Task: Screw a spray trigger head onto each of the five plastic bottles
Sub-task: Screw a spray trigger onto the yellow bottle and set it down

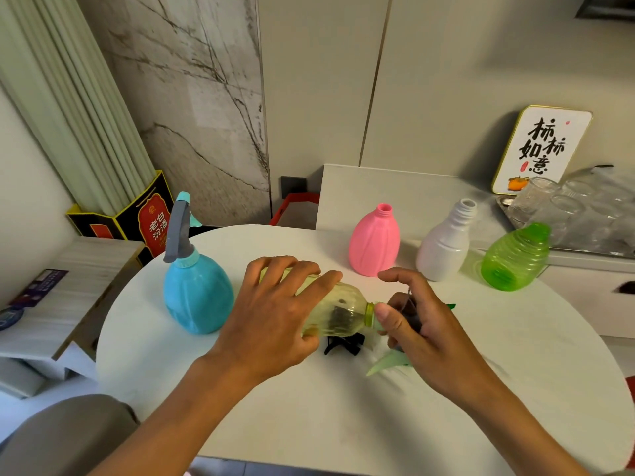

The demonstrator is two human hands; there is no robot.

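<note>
My left hand [275, 310] grips a clear yellow bottle [338, 312], held on its side above the white table [309, 407], neck pointing right. My right hand [415, 321] holds a dark spray trigger head [410, 312] at the bottle's green collar, mostly hidden by my fingers. A blue bottle [197, 293] with a grey trigger head [178, 231] fitted stands at the left. A pink bottle [374, 242], a white bottle [445, 247] and a green bottle [515, 257] stand at the back with open necks.
A black trigger head [343, 345] and a pale green trigger part [386, 364] lie on the table under my hands. Glassware on a tray [567, 214] and a framed sign [541, 149] sit at the back right. A black-red box [151, 218] stands behind the blue bottle.
</note>
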